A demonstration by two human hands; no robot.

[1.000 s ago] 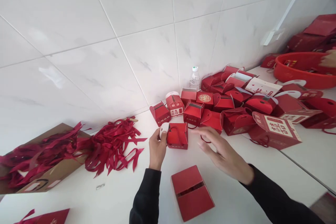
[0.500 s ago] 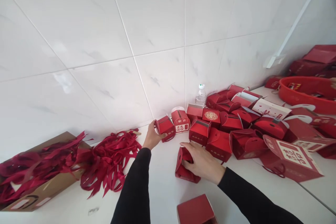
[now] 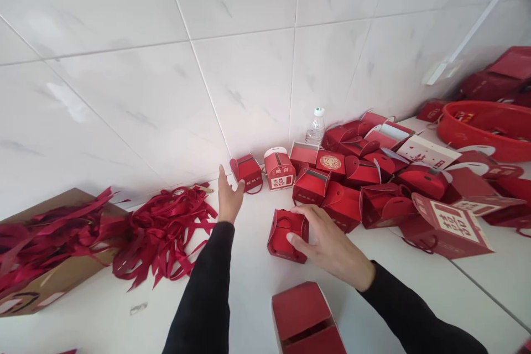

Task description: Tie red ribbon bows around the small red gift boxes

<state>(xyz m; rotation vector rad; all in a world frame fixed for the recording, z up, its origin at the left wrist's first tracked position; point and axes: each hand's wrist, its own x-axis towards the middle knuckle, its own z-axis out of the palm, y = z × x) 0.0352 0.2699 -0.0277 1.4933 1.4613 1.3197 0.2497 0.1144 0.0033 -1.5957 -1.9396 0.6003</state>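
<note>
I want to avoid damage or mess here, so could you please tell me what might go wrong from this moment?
1. The right hand reaches over the edge of the small red box; too much pressure might bend its flap.
2. The clear bottle stands close behind the crowded boxes; pushing them back could tip it.
3. The loose ribbons lie near the left sleeve, which could drag them if that arm swings outward.

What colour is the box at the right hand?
The box at the right hand is red; best seen in the head view.
</note>
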